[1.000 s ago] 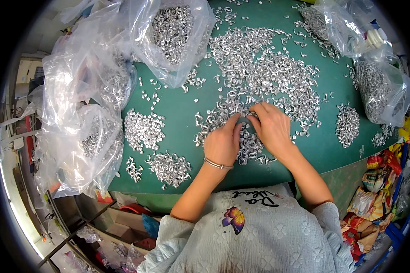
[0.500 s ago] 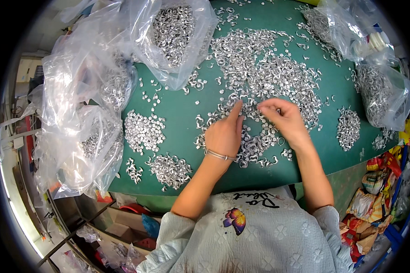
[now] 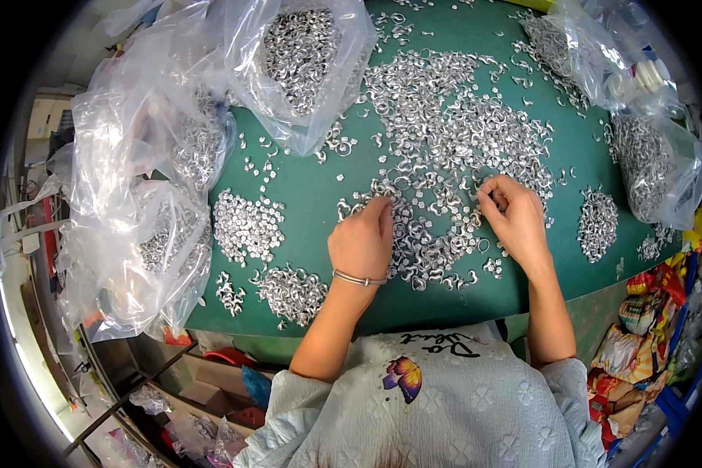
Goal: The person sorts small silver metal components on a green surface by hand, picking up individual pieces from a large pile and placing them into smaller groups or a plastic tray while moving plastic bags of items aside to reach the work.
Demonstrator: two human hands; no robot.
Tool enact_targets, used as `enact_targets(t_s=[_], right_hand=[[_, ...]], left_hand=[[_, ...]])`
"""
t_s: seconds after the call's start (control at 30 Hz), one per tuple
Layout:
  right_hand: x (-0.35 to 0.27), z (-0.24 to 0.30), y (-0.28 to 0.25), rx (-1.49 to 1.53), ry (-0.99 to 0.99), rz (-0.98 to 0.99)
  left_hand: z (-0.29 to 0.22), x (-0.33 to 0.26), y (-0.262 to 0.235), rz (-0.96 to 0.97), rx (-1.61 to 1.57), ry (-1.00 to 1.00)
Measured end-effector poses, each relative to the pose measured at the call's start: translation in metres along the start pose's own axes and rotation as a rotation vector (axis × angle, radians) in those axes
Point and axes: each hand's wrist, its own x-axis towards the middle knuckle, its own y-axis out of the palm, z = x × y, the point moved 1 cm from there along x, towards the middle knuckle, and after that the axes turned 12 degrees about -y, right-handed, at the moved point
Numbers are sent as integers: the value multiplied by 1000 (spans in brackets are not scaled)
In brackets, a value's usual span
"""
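The left hand (image 3: pixel 363 242) lies palm down with fingers loosely curled on the near fringe of the big heap of small silver metal pieces (image 3: pixel 452 140) spread over the middle of the green tabletop (image 3: pixel 304 187), while the right hand (image 3: pixel 515 218) pinches its fingertips narrowly into the same heap; whether either holds a piece cannot be told. Small separate piles (image 3: pixel 246 226) toward the left edge look sorted out. Clear plastic bags (image 3: pixel 296 54) blur their contents.

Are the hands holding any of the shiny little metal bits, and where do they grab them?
It cannot be told. Both the left hand and right hand rest fingertips-down in the small silver metal pieces, hiding any grip.
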Motion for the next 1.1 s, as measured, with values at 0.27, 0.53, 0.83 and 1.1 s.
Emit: enact_targets(t_s=[0.27,0.53,0.83,1.1], right_hand=[[19,25,31,-287,-412,-8],[11,-6,9,-329,-245,-109],[43,12,32,-351,-414,-1],[33,23,38,-225,-411,-45]], left_hand=[[-24,8,10,89,123,145],[0,5,-1,16,85,60],[-14,16,-1,54,183,38],[-9,7,-7,56,106,31]])
